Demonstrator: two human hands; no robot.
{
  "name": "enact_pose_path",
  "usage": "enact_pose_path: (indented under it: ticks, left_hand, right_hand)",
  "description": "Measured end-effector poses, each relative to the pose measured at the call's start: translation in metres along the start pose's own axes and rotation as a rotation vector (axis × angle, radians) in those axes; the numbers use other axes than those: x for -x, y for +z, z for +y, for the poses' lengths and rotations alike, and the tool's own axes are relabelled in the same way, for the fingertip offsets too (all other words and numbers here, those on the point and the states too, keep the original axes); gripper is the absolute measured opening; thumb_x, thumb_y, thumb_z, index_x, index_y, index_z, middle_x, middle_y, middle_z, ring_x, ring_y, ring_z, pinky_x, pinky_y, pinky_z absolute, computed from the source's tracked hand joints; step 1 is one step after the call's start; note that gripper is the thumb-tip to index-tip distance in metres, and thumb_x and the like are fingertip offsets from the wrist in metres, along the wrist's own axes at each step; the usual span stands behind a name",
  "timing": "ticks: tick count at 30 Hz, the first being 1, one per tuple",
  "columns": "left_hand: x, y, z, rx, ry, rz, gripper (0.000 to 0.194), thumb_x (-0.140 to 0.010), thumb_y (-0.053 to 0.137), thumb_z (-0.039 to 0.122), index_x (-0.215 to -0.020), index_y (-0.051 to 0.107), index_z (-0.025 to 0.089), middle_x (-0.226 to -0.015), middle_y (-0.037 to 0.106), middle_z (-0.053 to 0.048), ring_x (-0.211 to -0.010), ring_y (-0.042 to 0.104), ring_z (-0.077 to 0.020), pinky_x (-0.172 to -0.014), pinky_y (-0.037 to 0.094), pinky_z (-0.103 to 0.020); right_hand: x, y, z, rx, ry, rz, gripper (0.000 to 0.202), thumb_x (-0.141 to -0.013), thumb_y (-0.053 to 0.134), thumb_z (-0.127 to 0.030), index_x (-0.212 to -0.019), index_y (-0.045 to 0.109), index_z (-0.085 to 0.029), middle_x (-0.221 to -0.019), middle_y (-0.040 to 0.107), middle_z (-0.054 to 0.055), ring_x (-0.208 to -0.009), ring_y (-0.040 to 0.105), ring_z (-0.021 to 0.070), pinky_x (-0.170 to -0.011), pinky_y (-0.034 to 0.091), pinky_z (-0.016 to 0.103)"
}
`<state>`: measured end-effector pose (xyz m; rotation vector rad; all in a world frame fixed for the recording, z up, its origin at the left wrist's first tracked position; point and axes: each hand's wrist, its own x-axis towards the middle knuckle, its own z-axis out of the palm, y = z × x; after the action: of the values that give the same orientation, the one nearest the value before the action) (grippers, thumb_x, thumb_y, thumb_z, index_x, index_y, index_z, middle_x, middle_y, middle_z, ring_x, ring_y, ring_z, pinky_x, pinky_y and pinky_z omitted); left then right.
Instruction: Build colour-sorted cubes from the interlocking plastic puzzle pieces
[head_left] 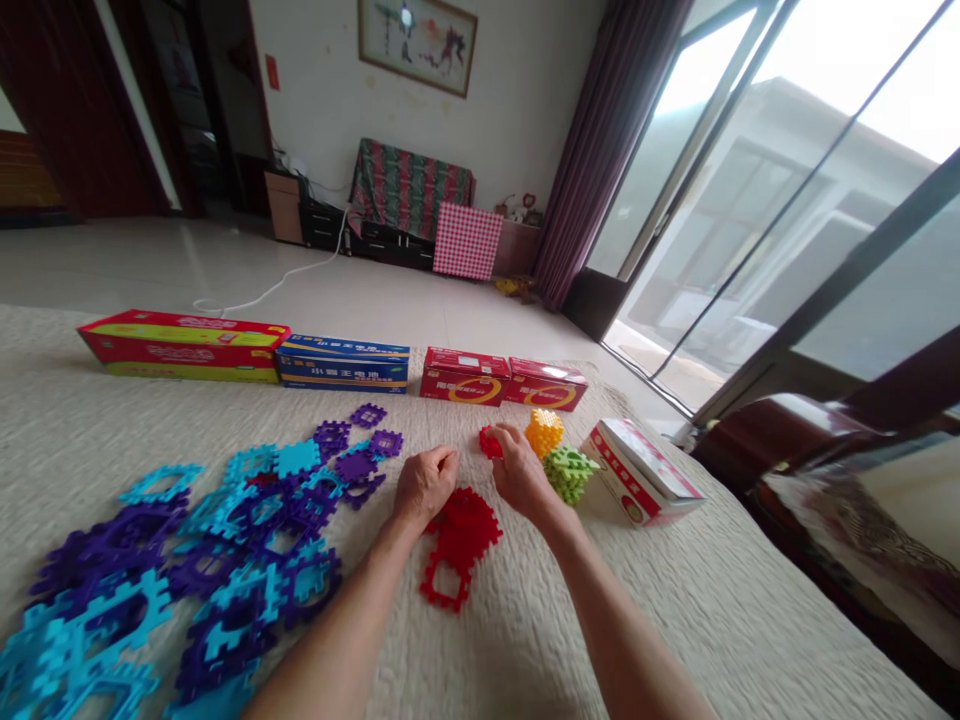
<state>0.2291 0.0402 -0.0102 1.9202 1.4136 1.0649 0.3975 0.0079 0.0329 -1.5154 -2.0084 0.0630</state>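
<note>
My left hand [427, 485] is closed, knuckles up, at the upper left of a small pile of red interlocking plastic tiles [469, 530]. What its fingers hold, if anything, is hidden. A separate red tile piece [490, 442] is at the fingertips of my right hand [519, 468], which curls down over it and partly covers it. Just right of that hand stand a yellow block [544, 432] and a green block [568, 472], both built from similar toothed tiles.
Purple tiles [356, 463] and turquoise tiles [296, 457] lie heaped at left on the beige cover [540, 620]. A red and green box [187, 345], a blue box [345, 365] and two red boxes [465, 378] line the back. A white and red box [643, 475] sits right.
</note>
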Motion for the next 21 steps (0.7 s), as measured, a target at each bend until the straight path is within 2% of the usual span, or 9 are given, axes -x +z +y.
enact_pose_path:
  ticks: [5,9,13,16,18,21]
  left_hand:
    - [0.0,0.0,0.001,0.001,0.021,0.005,0.032,-0.086,0.045,0.035,-0.076,0.07,0.019,-0.06,0.063,-0.002,-0.058,0.053,-0.0116,-0.059,0.032,-0.021]
    - [0.001,-0.001,0.003,-0.006,0.036,0.007,0.033,-0.086,0.043,0.033,-0.071,0.069,0.018,-0.058,0.062,-0.002,-0.056,0.052,-0.0112,-0.058,0.031,-0.021]
    - [0.0,0.0,0.002,0.031,0.032,0.015,0.033,-0.085,0.045,0.035,-0.071,0.069,0.018,-0.056,0.061,-0.002,-0.056,0.052,-0.0114,-0.058,0.032,-0.021]
    - [-0.001,0.001,0.0,0.095,-0.012,0.054,0.032,-0.084,0.046,0.037,-0.073,0.069,0.018,-0.056,0.061,-0.001,-0.055,0.052,-0.0115,-0.057,0.033,-0.021]
    - [-0.001,0.0,0.001,0.131,-0.047,0.099,0.032,-0.083,0.046,0.038,-0.072,0.068,0.018,-0.055,0.06,0.0,-0.054,0.051,-0.0113,-0.056,0.034,-0.021]
    - [-0.002,-0.002,0.003,0.167,-0.089,0.167,0.033,-0.083,0.044,0.037,-0.068,0.066,0.018,-0.056,0.06,0.0,-0.053,0.05,-0.0113,-0.056,0.034,-0.022]
  right_hand:
    - [-0.019,0.012,0.022,0.028,0.012,0.04,0.047,-0.074,0.041,0.002,-0.114,0.053,-0.021,-0.12,0.051,0.012,-0.11,0.05,0.0214,-0.097,0.044,0.041]
    - [-0.021,0.013,0.03,0.027,-0.005,0.044,0.045,-0.073,0.043,0.0,-0.113,0.054,-0.017,-0.122,0.05,0.014,-0.113,0.049,0.0226,-0.097,0.044,0.042]
    - [-0.014,0.003,0.021,-0.001,-0.045,0.114,0.042,-0.075,0.042,-0.001,-0.111,0.056,-0.016,-0.127,0.049,0.015,-0.116,0.05,0.0235,-0.097,0.044,0.043]
    - [-0.001,-0.008,0.007,-0.07,-0.079,0.141,0.036,-0.078,0.042,-0.003,-0.107,0.059,-0.019,-0.117,0.057,0.011,-0.108,0.055,0.0208,-0.093,0.046,0.038]
    - [0.009,-0.014,-0.003,-0.13,-0.081,0.083,0.032,-0.079,0.045,-0.005,-0.102,0.061,-0.02,-0.106,0.062,0.007,-0.1,0.059,0.0186,-0.089,0.047,0.035]
    - [0.022,-0.021,-0.017,-0.194,-0.053,-0.09,0.024,-0.079,0.053,-0.011,-0.1,0.062,-0.02,-0.098,0.065,0.005,-0.088,0.062,0.0163,-0.082,0.049,0.032]
